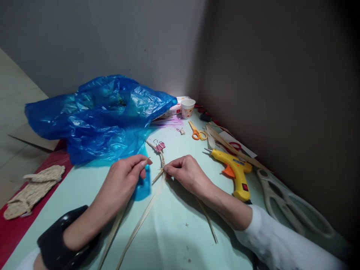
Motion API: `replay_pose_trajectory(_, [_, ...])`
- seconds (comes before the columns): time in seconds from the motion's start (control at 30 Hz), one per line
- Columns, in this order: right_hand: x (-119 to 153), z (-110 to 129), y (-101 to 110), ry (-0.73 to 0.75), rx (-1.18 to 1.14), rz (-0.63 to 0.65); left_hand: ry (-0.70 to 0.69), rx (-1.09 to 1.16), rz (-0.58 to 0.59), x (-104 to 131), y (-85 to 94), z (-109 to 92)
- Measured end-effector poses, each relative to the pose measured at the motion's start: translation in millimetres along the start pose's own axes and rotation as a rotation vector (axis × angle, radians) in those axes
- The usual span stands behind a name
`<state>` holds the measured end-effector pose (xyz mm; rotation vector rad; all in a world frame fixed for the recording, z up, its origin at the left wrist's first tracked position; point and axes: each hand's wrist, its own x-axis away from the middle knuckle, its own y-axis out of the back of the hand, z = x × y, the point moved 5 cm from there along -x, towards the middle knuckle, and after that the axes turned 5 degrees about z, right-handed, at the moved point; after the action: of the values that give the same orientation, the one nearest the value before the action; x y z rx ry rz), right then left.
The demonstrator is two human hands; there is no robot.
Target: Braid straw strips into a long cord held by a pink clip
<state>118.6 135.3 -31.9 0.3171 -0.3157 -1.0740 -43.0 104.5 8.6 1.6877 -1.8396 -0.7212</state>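
"So, what lies at your far left?"

"A woven straw piece (36,191), on the red cloth (17,232). Right of it, and farther back, is your crumpled blue bag (107,120)."

"And your left hand (120,180)?"

"It is raised just left of the braid (162,160), with your thumb and first finger close together. You can't tell whether they pinch anything. A blue thing (144,189) lies partly behind that hand."

"Where's the braid itself?"

"Between your two hands, near the middle of the pale green table (174,232). A pink clip (160,146) bites its far part, and long flat strips (149,208) trail back toward you."

"What about your right hand (188,172)?"

"Your thumb and first finger are clamped on the near end of the braid."

"Anything beyond that?"

"Behind stands a paper cup (187,109), then orange scissors (196,135), your yellow glue gun (239,172) and, farthest right, big scissors (281,202)."
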Motion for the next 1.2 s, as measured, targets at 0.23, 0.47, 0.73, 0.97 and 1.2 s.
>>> replay_pose_trajectory(0.23, [-1.3, -1.9, -0.5, -0.031, -0.108, 0.035, 0.019, 0.163, 0.143, 0.9, -13.2, -9.4])
replay_pose_trajectory(0.47, [-4.1, -1.4, -0.5, -0.039, -0.259, 0.087, 0.029, 0.180, 0.112, -13.0, -30.1, 2.5])
replay_pose_trajectory(0.73, [-5.3, -3.3, 1.2, -0.023, -0.250, 0.118, 0.109, 0.327, 0.108, -15.3, -27.5, 2.0])
replay_pose_trajectory(0.97, [-2.2, 0.2, 0.2, 0.023, -0.073, 0.068, 0.083, 0.081, 0.029, -14.6, -26.0, 0.7])
replay_pose_trajectory(1.2, [-1.6, 3.5, -4.0, 0.090, -0.055, 0.093, 0.118, 0.072, -0.035, -11.9, -31.1, 2.6])
